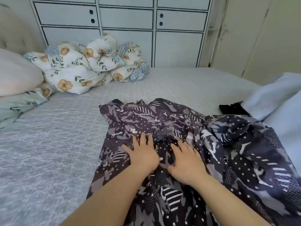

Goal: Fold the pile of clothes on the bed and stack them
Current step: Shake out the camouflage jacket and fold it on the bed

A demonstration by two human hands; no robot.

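Fingers spread flat on both your hands, left hand (pixel 143 154) pressing the patterned garment (pixel 187 128) on the bed (pixel 48 136), right hand (pixel 187 162) beside it on a bunched fold, blue cloth (pixel 273 95) far right.

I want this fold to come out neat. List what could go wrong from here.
1. The patterned garment is bunched on its right side; folding now would likely trap creases.
2. Both hands, left hand and right hand, press only the middle, so the edges may shift.
3. The black item beside it could get caught in.
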